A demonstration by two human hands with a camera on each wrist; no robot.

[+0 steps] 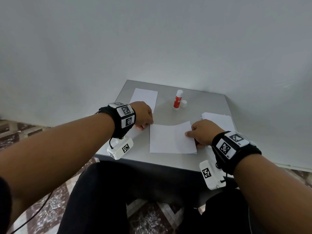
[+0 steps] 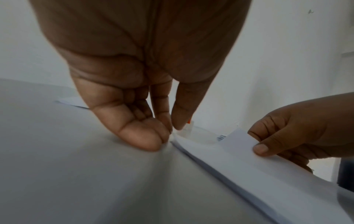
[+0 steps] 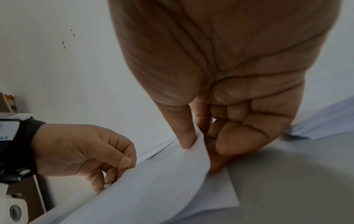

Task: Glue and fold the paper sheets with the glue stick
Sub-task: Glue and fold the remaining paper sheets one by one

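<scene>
Each grip is pinched onto one white paper sheet point(image 1: 170, 139) lying near the front edge of a small grey desk point(image 1: 207, 105). The left hand point(image 1: 143, 115) nips the sheet's corner at about ten o'clock between thumb and forefinger; the right hand point(image 1: 202, 132) curls thumb over and fingers under the edge at three o'clock, lifting that side so it bows upward while the rest lies flat.

The sheet looks very light, thin and floppy. It will likely sag, crease or tear if pulled hard, and slide on the smooth desk. Edges and corners seem the sensible places to hold.

Counted: one glue stick point(image 1: 177, 100), red and white, standing upright uncapped at twelve o'clock from the sheet; one white cap point(image 1: 184, 104) just beside it. One folded-looking paper point(image 1: 145, 98) lies at eleven o'clock. A stack of sheets point(image 1: 217, 120) sits at two o'clock; its number cannot be told.
</scene>
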